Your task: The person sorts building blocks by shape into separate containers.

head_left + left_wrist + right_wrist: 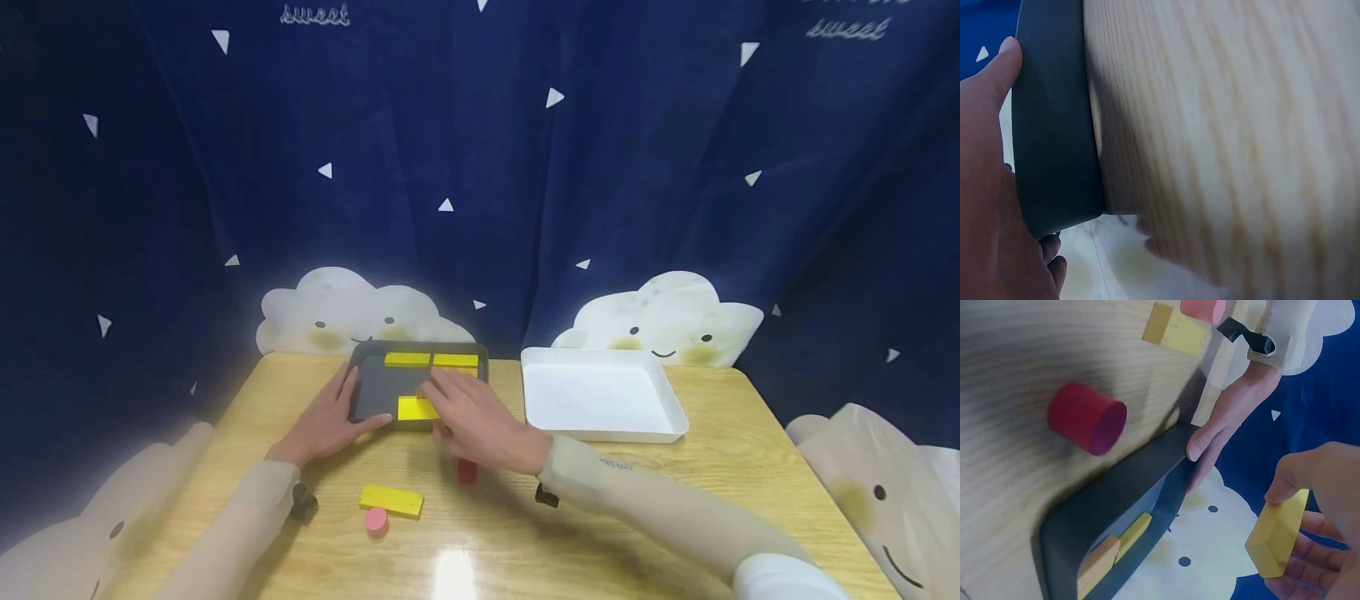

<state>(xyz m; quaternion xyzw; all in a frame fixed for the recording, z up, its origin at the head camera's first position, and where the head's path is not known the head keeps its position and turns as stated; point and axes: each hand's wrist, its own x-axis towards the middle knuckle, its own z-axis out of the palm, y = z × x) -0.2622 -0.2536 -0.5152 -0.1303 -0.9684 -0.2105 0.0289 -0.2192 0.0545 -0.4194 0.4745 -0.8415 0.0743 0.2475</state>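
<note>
My left hand [326, 421] grips the left end of a dark grey tray [371, 387], its thumb along the near rim. In the left wrist view the tray's outer wall [1054, 125] stands between thumb and fingers. Over the tray, my right hand [483, 421] pinches a yellow rectangular block [415, 408] between thumb and fingers; the right wrist view shows this block [1277, 537] end-on. Two yellow blocks [407, 360] lie in a row along the tray's far side, with an orange block [1099, 561] beside them, partly hidden by my right hand in the head view.
On the wooden table [570, 517], a red cylinder [1082, 417] stands near the tray, below my right hand. Closer to me lie another yellow block [392, 501] and a pink cylinder [377, 522]. A white tray [600, 392] sits at the right. Behind hangs a blue curtain [480, 167].
</note>
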